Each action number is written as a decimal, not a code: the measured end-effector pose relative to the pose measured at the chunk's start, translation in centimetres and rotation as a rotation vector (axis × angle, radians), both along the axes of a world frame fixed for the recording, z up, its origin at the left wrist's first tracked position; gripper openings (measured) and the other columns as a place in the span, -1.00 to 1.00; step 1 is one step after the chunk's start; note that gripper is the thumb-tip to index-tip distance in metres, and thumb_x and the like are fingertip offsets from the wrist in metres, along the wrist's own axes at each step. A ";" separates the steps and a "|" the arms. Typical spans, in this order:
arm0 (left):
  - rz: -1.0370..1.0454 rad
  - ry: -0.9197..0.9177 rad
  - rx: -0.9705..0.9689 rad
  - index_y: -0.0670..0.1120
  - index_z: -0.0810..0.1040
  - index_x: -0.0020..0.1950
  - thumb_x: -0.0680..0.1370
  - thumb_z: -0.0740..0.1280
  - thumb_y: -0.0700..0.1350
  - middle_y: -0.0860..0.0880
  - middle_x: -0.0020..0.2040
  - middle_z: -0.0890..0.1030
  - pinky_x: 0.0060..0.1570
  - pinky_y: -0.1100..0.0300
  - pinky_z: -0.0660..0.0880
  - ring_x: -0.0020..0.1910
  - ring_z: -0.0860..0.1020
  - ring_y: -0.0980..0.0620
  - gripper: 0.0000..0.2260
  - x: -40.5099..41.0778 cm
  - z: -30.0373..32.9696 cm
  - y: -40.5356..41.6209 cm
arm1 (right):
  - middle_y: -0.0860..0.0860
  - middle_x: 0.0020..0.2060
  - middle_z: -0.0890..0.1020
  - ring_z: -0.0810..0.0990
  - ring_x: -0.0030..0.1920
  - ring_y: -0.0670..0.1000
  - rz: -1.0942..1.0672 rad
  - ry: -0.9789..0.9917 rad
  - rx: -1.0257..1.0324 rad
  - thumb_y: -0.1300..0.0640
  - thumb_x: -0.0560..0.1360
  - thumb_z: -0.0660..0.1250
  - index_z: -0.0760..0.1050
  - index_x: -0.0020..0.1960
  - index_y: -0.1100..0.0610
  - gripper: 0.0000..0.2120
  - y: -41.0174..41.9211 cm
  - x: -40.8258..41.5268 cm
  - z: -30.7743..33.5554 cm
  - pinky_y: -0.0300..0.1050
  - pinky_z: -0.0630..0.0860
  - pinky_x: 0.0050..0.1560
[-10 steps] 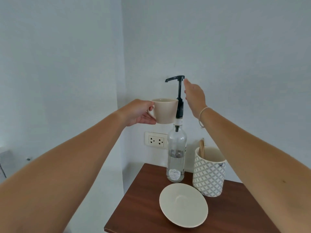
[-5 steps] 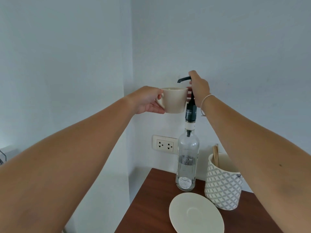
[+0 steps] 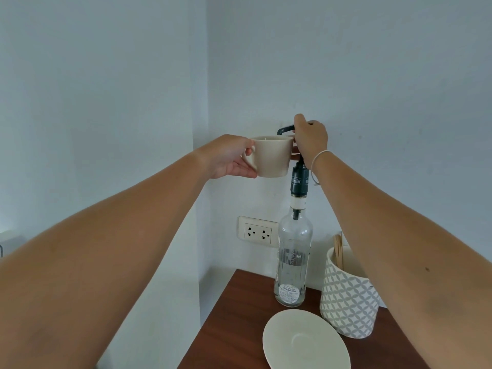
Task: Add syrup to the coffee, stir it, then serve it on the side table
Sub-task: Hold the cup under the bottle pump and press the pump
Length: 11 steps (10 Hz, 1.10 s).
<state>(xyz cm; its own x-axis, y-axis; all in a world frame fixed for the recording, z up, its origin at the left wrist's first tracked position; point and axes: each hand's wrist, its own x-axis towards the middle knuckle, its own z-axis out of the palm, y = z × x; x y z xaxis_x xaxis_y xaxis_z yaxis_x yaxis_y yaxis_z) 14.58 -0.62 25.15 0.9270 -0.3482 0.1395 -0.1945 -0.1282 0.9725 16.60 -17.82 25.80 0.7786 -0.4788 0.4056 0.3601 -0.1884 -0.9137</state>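
Note:
A clear glass syrup bottle point(image 3: 293, 259) with a black pump stands on the brown wooden table point(image 3: 234, 323). My left hand point(image 3: 229, 158) holds a cream coffee cup point(image 3: 271, 157) by its handle, raised beside the pump with its rim just under the black spout point(image 3: 285, 129). My right hand point(image 3: 310, 138) is closed over the pump head and hides most of it. The cup's inside is hidden from view.
A cream saucer point(image 3: 306, 340) lies on the table in front of the bottle. To its right stands a white patterned pot point(image 3: 347, 296) with wooden stir sticks point(image 3: 338, 249). A wall socket point(image 3: 257, 231) sits behind the bottle. The table's left edge drops off beside the wall corner.
My right hand went from reaching toward the pump head to closing over it, and the pump head now sits lower, close to the cup's rim. The cup stays beside the pump.

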 end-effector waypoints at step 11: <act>-0.012 0.014 0.023 -0.15 0.33 -0.29 0.59 0.16 -0.14 -0.38 -0.15 0.56 -0.18 0.16 0.62 -0.18 0.63 -0.20 -0.75 -0.4 0.1 0.8 | 0.13 -0.14 0.65 0.53 -0.22 0.10 -0.102 -0.041 -0.016 0.00 0.39 0.16 0.33 -0.30 0.06 -0.84 0.5 -0.4 -0.4 0.06 0.58 -0.06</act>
<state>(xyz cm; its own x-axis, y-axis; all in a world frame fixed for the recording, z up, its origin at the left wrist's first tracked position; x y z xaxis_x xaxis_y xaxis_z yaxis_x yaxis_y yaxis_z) 14.18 0.16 25.26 0.9245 -0.3623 0.1181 -0.1823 -0.1484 0.9720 16.25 -17.28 25.35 0.7089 -0.5479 0.4442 0.3750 -0.2407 -0.8952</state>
